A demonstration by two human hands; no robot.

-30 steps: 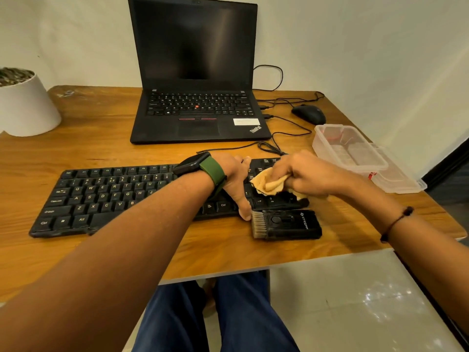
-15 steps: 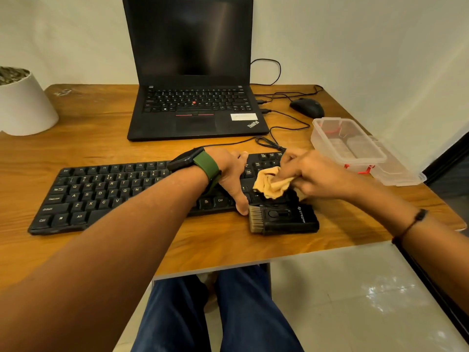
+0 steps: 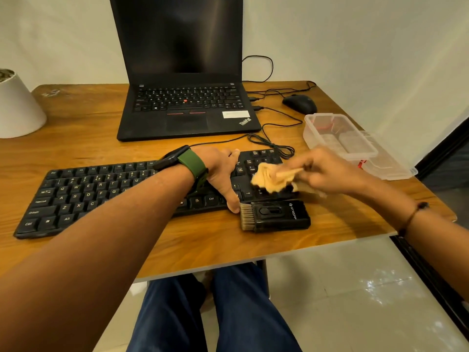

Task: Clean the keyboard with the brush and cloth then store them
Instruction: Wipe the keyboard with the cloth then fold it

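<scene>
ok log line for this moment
step: wiping | right hand: holds cloth on keyboard | left hand: steadies keyboard | brush: on desk

Tan cloth (image 3: pixel 272 177) on kbd (image 3: pixel 101 196); brush (image 3: pixel 276 215) beside.
</scene>
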